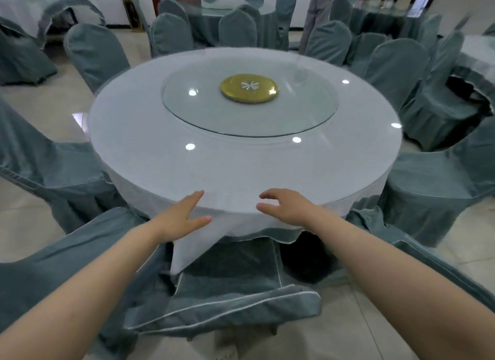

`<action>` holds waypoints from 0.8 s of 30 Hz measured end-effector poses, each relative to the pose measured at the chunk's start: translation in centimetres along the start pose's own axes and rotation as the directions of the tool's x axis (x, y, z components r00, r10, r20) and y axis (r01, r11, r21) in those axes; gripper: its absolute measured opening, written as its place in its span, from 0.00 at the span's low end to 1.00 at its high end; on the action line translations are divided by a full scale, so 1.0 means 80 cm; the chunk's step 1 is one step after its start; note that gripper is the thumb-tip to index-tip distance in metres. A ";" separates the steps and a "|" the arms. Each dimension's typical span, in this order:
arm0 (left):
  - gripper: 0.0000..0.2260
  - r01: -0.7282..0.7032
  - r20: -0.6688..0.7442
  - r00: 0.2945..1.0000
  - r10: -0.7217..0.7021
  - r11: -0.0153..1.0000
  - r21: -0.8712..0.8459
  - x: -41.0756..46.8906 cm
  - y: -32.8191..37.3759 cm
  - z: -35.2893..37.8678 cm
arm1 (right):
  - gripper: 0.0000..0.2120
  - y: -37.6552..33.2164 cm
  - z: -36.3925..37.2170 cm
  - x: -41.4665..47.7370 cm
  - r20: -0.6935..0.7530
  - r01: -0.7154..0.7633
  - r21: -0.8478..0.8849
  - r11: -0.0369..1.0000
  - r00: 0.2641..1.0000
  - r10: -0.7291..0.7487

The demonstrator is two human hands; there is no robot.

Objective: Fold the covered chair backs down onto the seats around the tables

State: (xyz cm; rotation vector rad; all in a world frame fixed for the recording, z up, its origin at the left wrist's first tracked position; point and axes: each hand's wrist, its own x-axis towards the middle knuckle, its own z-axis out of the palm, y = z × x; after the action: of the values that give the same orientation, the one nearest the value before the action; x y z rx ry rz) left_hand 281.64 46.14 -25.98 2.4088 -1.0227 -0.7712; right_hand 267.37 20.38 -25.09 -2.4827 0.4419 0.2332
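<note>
A round table [241, 169] with a white cloth stands in front of me, ringed by chairs in grey-blue covers. The chair [227, 303] directly below me lies folded, its covered back flat on the seat. Chairs at the near left [53, 166] and near right [434, 182] also look folded down. At the far side, chairs [171, 35] still stand upright. My left hand [184, 217] and right hand [284, 206] hover with relaxed fingers over the table's near edge, holding nothing.
A glass turntable [249, 118] with a brass hub [249, 88] sits on the table. More covered tables and upright chairs [235, 29] fill the back of the room. A person [318, 8] stands at the far right. Tiled floor shows between chairs.
</note>
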 end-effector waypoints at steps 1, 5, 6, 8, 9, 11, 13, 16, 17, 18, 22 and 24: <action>0.35 -0.010 -0.017 1.000 0.010 1.000 0.010 0.016 0.003 -0.007 | 0.28 0.001 -0.007 0.010 0.004 -0.004 -0.020 1.000 1.000 0.004; 0.36 -0.020 -0.064 0.998 0.023 0.998 0.056 0.068 0.016 -0.032 | 0.28 0.008 -0.040 0.046 -0.022 -0.006 -0.064 0.998 1.000 0.005; 0.36 -0.016 -0.067 0.998 0.021 0.998 0.063 0.078 0.019 -0.037 | 0.28 0.009 -0.047 0.054 -0.026 0.002 -0.076 0.997 1.000 -0.004; 0.37 -0.004 -0.075 0.997 0.009 0.997 0.072 0.092 0.022 -0.048 | 0.29 0.011 -0.059 0.071 -0.006 0.017 -0.104 0.994 1.000 -0.018; 0.38 0.005 -0.083 0.997 0.001 0.997 0.075 0.098 0.023 -0.052 | 0.30 0.013 -0.064 0.080 0.005 0.024 -0.116 0.993 1.000 -0.024; 0.38 0.030 -0.127 0.992 -0.022 0.998 0.063 0.110 0.026 -0.056 | 0.30 0.018 -0.075 0.101 0.006 0.057 -0.158 0.986 0.998 -0.057; 0.38 0.085 -0.170 0.982 -0.079 0.996 0.027 0.124 0.026 -0.055 | 0.29 0.030 -0.083 0.129 0.005 0.121 -0.190 0.974 0.992 -0.122; 0.37 0.186 -0.165 0.969 -0.182 0.983 0.005 0.140 0.024 -0.028 | 0.27 0.058 -0.077 0.166 0.010 0.218 -0.185 0.958 0.975 -0.220; 0.37 0.238 -0.169 0.957 -0.237 0.971 -0.017 0.151 0.028 -0.014 | 0.27 0.073 -0.079 0.185 0.039 0.258 -0.184 0.948 0.966 -0.256; 0.37 0.268 -0.152 0.951 -0.270 0.963 -0.037 0.151 0.030 -0.005 | 0.27 0.080 -0.074 0.190 0.049 0.264 -0.172 0.949 0.964 -0.260; 0.36 0.374 -0.121 0.917 -0.381 0.924 -0.077 0.171 0.051 0.020 | 0.28 0.115 -0.068 0.222 0.137 0.329 -0.105 0.939 0.940 -0.314; 0.36 0.397 -0.152 0.903 -0.401 0.916 -0.062 0.185 0.068 0.016 | 0.27 0.124 -0.071 0.237 0.135 0.347 -0.068 0.935 0.932 -0.336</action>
State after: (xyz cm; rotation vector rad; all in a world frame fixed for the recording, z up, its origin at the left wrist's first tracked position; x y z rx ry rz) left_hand 286.55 31.36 -28.78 2.6399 -0.4518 -0.6961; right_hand 281.76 4.53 -30.84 -2.5651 -0.0571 0.2639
